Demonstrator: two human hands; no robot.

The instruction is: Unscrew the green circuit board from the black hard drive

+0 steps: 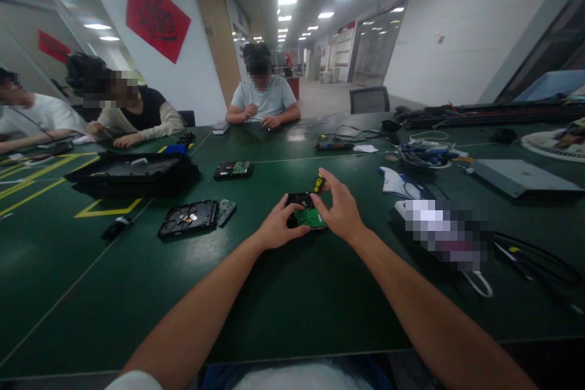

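A hard drive [299, 199] with a green circuit board [313, 218] lies on the dark green table in front of me. My left hand [280, 224] grips it from the left side, thumb along the near edge and fingers over the top. Above its right end, my right hand [342, 210] is closed around a small yellow and black tool, apparently a screwdriver [319, 183]. The tool stands tilted. Its tip is too small to make out, so I cannot tell whether it touches the drive.
Left of my hands lie a black drive casing [187, 220], a loose circuit board [226, 212], another drive [233, 169] and a black tray [132, 173]. Rightward are a bundle of cables [423, 155] and a grey metal box [525, 177]. Several people sit around the table.
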